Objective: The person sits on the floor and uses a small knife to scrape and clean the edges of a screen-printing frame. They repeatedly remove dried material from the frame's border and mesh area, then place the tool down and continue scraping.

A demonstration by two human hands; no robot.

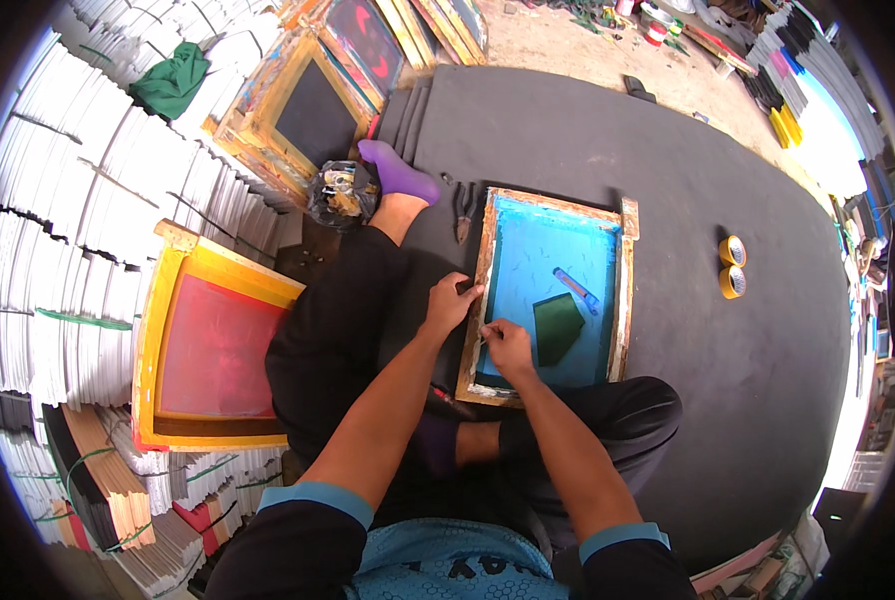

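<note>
A wooden screen-printing frame (475, 330) with blue mesh (527, 230) lies in front of my crossed legs. At the outer edge of its left side is my left hand (450, 304), its thumb and fingers pinched against the wood. My right hand (509, 350) reaches over the same side, fingers closed in a pinch at the inner edge. Whatever either hand pinches is too small to make out. On the mesh, right of my right hand, lie a dark green piece of cloth or sheet (558, 330) and a blue utility knife (576, 289).
Pliers (463, 213) lie left of the frame on the dark mat (747, 400). Two yellow tape rolls (731, 266) sit to the right. A yellow frame with red mesh (217, 345) leans at left by stacked white sheets (77, 170). A black bag of scraps (344, 193) stands near my foot.
</note>
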